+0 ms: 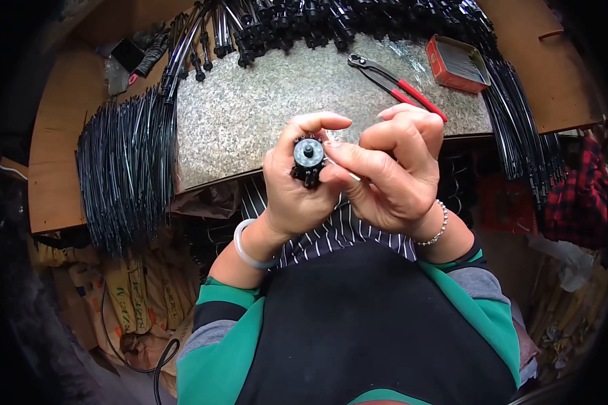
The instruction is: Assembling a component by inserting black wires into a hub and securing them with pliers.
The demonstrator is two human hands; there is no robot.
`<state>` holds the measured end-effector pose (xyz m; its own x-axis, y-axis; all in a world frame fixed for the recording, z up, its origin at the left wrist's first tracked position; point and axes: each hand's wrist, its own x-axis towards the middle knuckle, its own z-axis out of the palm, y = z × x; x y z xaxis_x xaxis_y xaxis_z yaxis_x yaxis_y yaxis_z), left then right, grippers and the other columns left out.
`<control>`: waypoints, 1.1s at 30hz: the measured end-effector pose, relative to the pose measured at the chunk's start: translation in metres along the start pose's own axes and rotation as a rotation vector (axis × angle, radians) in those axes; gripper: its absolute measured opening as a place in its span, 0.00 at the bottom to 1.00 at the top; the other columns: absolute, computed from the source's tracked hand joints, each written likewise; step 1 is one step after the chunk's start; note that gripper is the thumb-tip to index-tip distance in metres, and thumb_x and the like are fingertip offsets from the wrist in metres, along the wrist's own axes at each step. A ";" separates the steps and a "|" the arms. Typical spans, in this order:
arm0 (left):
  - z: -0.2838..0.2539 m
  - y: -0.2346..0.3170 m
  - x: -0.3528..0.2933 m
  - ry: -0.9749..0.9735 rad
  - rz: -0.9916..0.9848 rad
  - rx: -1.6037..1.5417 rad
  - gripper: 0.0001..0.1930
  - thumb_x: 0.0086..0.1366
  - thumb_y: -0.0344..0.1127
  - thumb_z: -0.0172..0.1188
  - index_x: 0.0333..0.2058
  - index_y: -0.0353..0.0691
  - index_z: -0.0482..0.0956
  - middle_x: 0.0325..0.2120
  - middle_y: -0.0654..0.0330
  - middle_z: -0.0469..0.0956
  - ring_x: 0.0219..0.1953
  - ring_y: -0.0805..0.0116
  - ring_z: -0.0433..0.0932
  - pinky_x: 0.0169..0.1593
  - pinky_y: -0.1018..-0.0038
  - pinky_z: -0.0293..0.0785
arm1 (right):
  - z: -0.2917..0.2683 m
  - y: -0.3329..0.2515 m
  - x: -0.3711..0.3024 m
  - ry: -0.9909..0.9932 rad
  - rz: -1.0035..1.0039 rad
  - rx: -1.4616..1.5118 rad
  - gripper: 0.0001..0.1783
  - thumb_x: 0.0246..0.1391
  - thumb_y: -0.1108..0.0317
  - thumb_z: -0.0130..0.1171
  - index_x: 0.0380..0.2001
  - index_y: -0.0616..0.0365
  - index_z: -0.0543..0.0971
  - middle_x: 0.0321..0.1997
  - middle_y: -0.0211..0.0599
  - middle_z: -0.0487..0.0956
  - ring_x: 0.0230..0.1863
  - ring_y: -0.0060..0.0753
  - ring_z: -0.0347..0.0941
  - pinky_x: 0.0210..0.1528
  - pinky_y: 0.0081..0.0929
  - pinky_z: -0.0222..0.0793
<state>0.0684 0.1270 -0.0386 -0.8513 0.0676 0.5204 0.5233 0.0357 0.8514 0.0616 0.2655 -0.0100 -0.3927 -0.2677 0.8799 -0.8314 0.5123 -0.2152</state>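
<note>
My left hand point(290, 175) is closed around what looks like a black umbrella frame point(309, 152), seen end-on. Its end has a round grey disc with a dark knob in the centre, and small black joints ring the rim. The left index finger curls over the top, and the thumb lies at the right side. Against that right side, my right hand point(398, 165) pinches thumb and forefinger on a thin, light wire point(330, 160). Most of the wire is hidden by the fingers. Both hands are held above the worktop's near edge.
Pliers with red handles point(398, 84) lie on the speckled worktop point(230, 115), beside a red box point(456, 67) of thin wires. Piled umbrella frames point(284, 27) line the back. Bundles of black ribs overhang the left point(125, 175) and right point(520, 128) edges.
</note>
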 end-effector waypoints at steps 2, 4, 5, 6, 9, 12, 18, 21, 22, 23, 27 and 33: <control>0.002 -0.002 -0.002 -0.047 -0.022 -0.048 0.16 0.53 0.31 0.63 0.39 0.33 0.72 0.24 0.63 0.72 0.24 0.78 0.68 0.29 0.82 0.67 | -0.003 0.001 -0.004 -0.068 0.159 0.239 0.09 0.38 0.65 0.66 0.23 0.56 0.78 0.25 0.30 0.69 0.29 0.31 0.61 0.31 0.26 0.58; 0.004 0.000 -0.004 -0.059 -0.009 -0.028 0.15 0.52 0.30 0.62 0.39 0.33 0.73 0.25 0.61 0.73 0.24 0.77 0.69 0.29 0.81 0.66 | -0.005 -0.001 -0.005 -0.083 0.236 0.341 0.07 0.42 0.70 0.64 0.20 0.57 0.75 0.22 0.31 0.67 0.24 0.28 0.60 0.27 0.23 0.56; 0.005 0.001 -0.005 -0.071 0.006 -0.006 0.14 0.52 0.28 0.61 0.38 0.33 0.73 0.26 0.60 0.73 0.24 0.76 0.69 0.28 0.81 0.66 | -0.007 -0.002 -0.010 -0.104 0.344 0.461 0.08 0.44 0.70 0.63 0.19 0.57 0.74 0.21 0.31 0.67 0.23 0.27 0.59 0.26 0.22 0.56; 0.007 0.002 -0.005 -0.072 0.010 -0.037 0.12 0.51 0.25 0.59 0.37 0.32 0.73 0.26 0.58 0.75 0.24 0.75 0.70 0.28 0.81 0.67 | -0.010 -0.002 -0.014 -0.126 0.452 0.582 0.09 0.45 0.70 0.63 0.18 0.57 0.73 0.21 0.31 0.66 0.22 0.26 0.59 0.25 0.21 0.55; 0.006 0.003 -0.003 -0.092 0.044 -0.002 0.10 0.53 0.24 0.57 0.36 0.33 0.74 0.24 0.60 0.74 0.23 0.77 0.70 0.28 0.81 0.66 | -0.020 0.009 -0.020 -0.238 0.585 0.759 0.12 0.51 0.70 0.58 0.18 0.60 0.70 0.21 0.32 0.66 0.23 0.21 0.61 0.26 0.17 0.58; -0.013 -0.003 -0.004 0.042 -0.149 -0.147 0.09 0.63 0.26 0.48 0.40 0.28 0.68 0.18 0.63 0.68 0.18 0.79 0.66 0.25 0.83 0.64 | -0.029 0.053 -0.038 -0.237 0.722 0.426 0.12 0.51 0.66 0.59 0.22 0.61 0.70 0.25 0.34 0.69 0.26 0.26 0.67 0.30 0.20 0.63; -0.022 0.008 0.002 0.154 -0.190 -0.244 0.06 0.61 0.25 0.52 0.37 0.32 0.73 0.19 0.70 0.67 0.18 0.86 0.62 0.22 0.88 0.57 | -0.034 0.132 -0.083 -0.440 0.203 -0.550 0.11 0.51 0.64 0.58 0.32 0.59 0.70 0.27 0.40 0.71 0.32 0.36 0.70 0.33 0.27 0.65; -0.026 0.006 0.002 0.162 -0.187 -0.174 0.05 0.60 0.25 0.52 0.36 0.33 0.74 0.18 0.71 0.67 0.18 0.88 0.60 0.22 0.88 0.54 | -0.031 0.132 -0.084 -0.454 0.250 -0.549 0.12 0.55 0.61 0.54 0.34 0.60 0.70 0.27 0.35 0.70 0.30 0.30 0.69 0.31 0.23 0.64; -0.027 0.006 0.002 0.167 -0.201 -0.152 0.05 0.60 0.25 0.52 0.36 0.34 0.74 0.18 0.72 0.67 0.18 0.89 0.60 0.22 0.88 0.54 | -0.035 0.134 -0.086 -0.456 0.247 -0.546 0.12 0.55 0.61 0.54 0.34 0.60 0.70 0.27 0.35 0.70 0.30 0.30 0.69 0.31 0.23 0.64; -0.027 0.006 0.003 0.172 -0.215 -0.131 0.05 0.60 0.25 0.52 0.36 0.34 0.74 0.18 0.72 0.67 0.18 0.89 0.60 0.22 0.88 0.54 | -0.043 0.137 -0.090 -0.448 0.563 -0.166 0.13 0.56 0.60 0.52 0.34 0.60 0.70 0.28 0.32 0.70 0.28 0.26 0.67 0.29 0.21 0.63; -0.029 -0.001 0.005 0.144 -0.221 -0.071 0.07 0.62 0.25 0.50 0.39 0.30 0.71 0.15 0.70 0.65 0.14 0.87 0.58 0.18 0.88 0.54 | -0.054 0.087 -0.075 -0.382 1.126 0.866 0.12 0.60 0.60 0.47 0.37 0.59 0.68 0.35 0.32 0.67 0.23 0.16 0.61 0.23 0.14 0.58; -0.025 -0.005 0.008 0.196 -0.285 -0.155 0.06 0.60 0.23 0.51 0.36 0.34 0.74 0.18 0.72 0.67 0.19 0.90 0.60 0.21 0.89 0.53 | -0.062 0.039 -0.060 -0.542 0.936 1.015 0.14 0.49 0.62 0.57 0.34 0.59 0.68 0.37 0.36 0.66 0.31 0.22 0.61 0.32 0.15 0.57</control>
<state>0.0582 0.1028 -0.0370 -0.9610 -0.1155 0.2514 0.2653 -0.1265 0.9558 0.0769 0.3517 -0.0449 -0.8334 -0.5508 0.0455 -0.0229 -0.0479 -0.9986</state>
